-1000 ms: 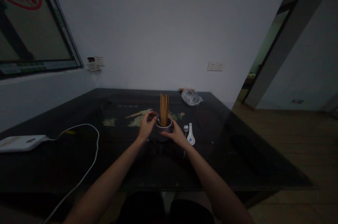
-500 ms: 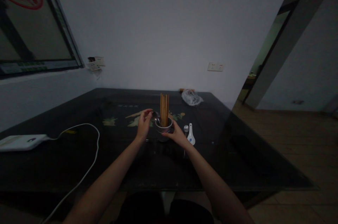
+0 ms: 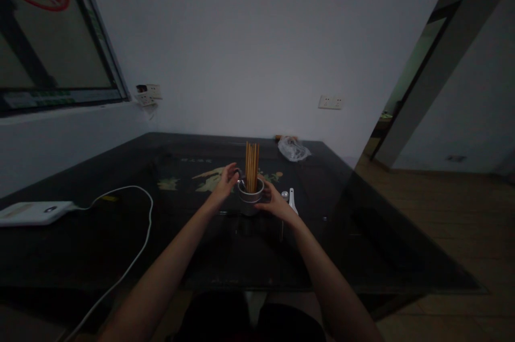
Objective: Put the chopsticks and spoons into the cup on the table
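A metal cup (image 3: 250, 206) stands upright on the dark table, holding a bunch of wooden chopsticks (image 3: 252, 167). My left hand (image 3: 226, 183) is at the cup's left rim, its fingers closed on a metal spoon (image 3: 240, 175). The spoon's lower end is inside the cup. My right hand (image 3: 276, 203) curves round the cup's right side, thumb at the front and fingers partly hidden behind. Just right of that hand lie a second metal spoon (image 3: 285, 195) and a white soup spoon (image 3: 292, 199), both partly covered by my right hand and wrist.
A crumpled clear plastic bag (image 3: 293, 150) lies near the back edge of the table (image 3: 241, 256). On the left, a white device (image 3: 36, 213) has a white cable (image 3: 148, 224) running over the front edge. A wall with sockets (image 3: 330, 102) stands behind.
My left fingers have moved slightly right, closer to the cup's rim with the metal spoon. My right thumb has slid a little right along the cup. The white soup spoon is now more covered.
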Motion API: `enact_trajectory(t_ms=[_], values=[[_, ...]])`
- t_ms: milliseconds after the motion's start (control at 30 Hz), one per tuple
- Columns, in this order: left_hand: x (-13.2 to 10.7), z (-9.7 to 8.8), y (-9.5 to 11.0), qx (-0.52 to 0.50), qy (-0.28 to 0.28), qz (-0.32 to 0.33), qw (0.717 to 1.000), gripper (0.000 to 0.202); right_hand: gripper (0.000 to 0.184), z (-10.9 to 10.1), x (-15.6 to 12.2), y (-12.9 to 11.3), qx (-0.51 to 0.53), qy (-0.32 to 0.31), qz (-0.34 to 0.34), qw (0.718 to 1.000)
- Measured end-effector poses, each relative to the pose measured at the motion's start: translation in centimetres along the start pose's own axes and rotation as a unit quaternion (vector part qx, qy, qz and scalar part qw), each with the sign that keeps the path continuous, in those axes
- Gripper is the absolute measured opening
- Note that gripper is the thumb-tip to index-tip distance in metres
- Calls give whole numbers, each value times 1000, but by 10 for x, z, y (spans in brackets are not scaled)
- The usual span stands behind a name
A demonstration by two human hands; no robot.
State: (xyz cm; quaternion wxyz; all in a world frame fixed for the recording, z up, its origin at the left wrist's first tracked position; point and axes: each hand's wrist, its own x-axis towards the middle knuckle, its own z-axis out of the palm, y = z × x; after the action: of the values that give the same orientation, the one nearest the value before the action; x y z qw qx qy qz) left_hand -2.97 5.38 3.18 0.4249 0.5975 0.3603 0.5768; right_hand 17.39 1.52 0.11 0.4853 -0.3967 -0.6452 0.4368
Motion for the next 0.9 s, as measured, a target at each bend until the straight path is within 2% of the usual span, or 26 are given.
enact_trajectory(t_ms=[100, 200, 267, 400, 500, 600, 733, 900], values=[[-2, -2, 0, 61, -83, -8, 995, 72, 87, -11, 2, -2, -63, 40, 38, 997], [-5, -4, 4, 107, -160, -16, 981, 75, 67, -24, 1, -11, -190, 79, 49, 977], [-7, -6, 8, 115, -205, -21, 972, 74, 46, -33, -1, -18, -302, 110, 50, 945], [-8, -8, 10, 111, -261, -34, 958, 77, 15, -48, -10, -33, -490, 155, 102, 852], [-8, -8, 7, 104, -279, -57, 953, 83, 17, -50, -14, -40, -561, 141, 165, 799], [-10, -6, 3, 87, -286, -72, 952, 86, 22, -45, -16, -42, -595, 99, 210, 769], [-13, -3, 1, 75, -299, -71, 949, 85, 31, -38, -16, -38, -613, 62, 240, 750], [-17, 0, -4, 90, -308, -98, 942, 88, 37, -34, -17, -33, -618, 32, 256, 743]])
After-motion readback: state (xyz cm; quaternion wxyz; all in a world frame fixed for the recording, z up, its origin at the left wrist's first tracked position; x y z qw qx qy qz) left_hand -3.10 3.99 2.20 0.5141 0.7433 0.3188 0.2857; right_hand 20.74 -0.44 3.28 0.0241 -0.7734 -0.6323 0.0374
